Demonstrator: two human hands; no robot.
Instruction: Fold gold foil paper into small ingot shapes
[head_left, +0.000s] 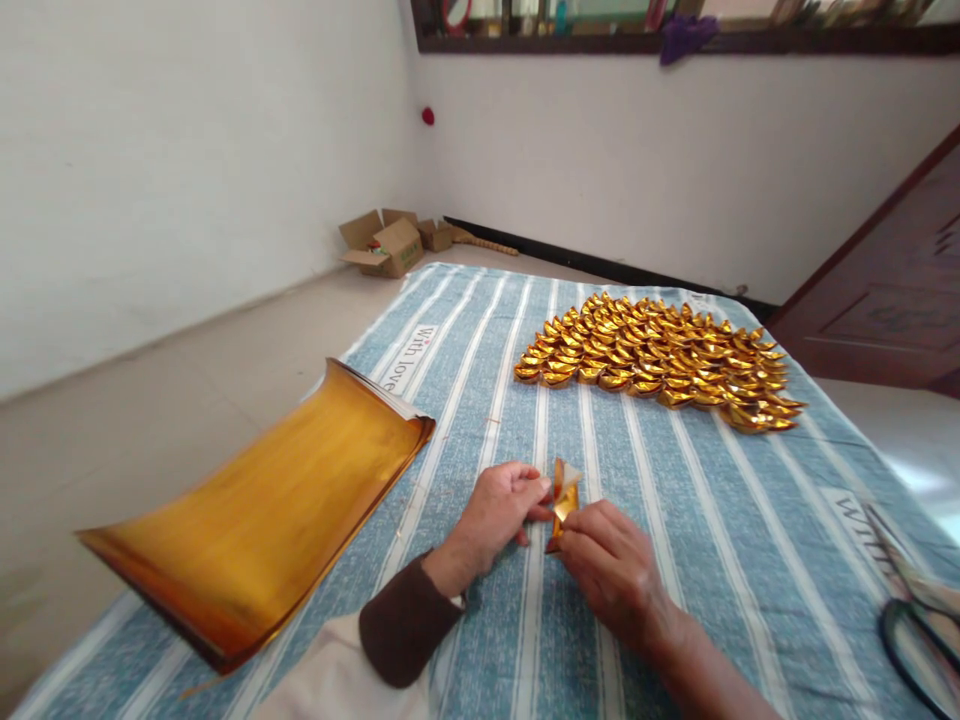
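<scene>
A small folded piece of gold foil paper [564, 497] is pinched between both my hands, just above the blue striped cloth [675, 500]. My left hand [495, 515] grips its left side with the fingertips. My right hand [611, 565] holds its lower right edge. A stack of large gold foil sheets [262, 510] lies curled to the left of my hands. Many finished gold paper ingots [660, 360] are laid in close rows on the far part of the cloth.
Black-handled scissors [919, 620] lie at the right edge of the cloth. Open cardboard boxes [390, 243] sit on the floor in the far corner by the white walls. A dark wooden door [892, 290] stands at the right.
</scene>
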